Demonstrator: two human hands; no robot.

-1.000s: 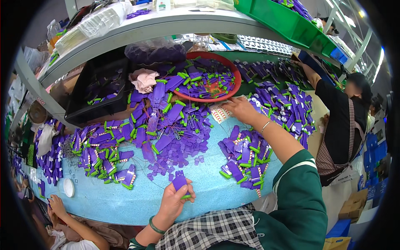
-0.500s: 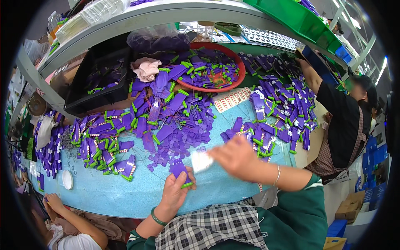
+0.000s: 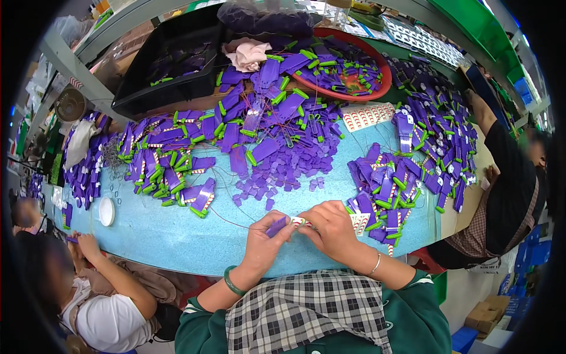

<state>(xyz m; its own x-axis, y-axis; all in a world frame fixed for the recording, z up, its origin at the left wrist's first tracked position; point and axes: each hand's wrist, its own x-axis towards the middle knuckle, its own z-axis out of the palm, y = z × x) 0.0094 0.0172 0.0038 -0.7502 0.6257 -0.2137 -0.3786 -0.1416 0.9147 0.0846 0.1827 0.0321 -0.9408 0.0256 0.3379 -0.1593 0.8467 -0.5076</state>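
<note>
Both my hands meet over the near edge of the blue table, closed. My left hand point(image 3: 262, 243) pinches a flat purple plastic piece point(image 3: 276, 228) between thumb and fingers. A thin red wire runs from it toward the heap. My right hand point(image 3: 335, 231) pinches a small white sticker with red stripes point(image 3: 300, 222) against the near end of that piece. The fingers hide how far it is stuck down. Just right of my right hand shows a striped sticker sheet point(image 3: 359, 223); whether the hand touches it I cannot tell.
Loose purple pieces with green ends point(image 3: 268, 118) heap across the middle, with more piles at left and right. Behind them stand a red basin point(image 3: 386, 88) and a black tray point(image 3: 127, 100). A white lid point(image 3: 107, 211) lies at left. Co-workers sit at left and stand at right.
My right hand has come left to the left hand, now pinching a striped sticker; the white sheet it carried is no longer between the hands. The view has shifted, raising the table in the picture.
</note>
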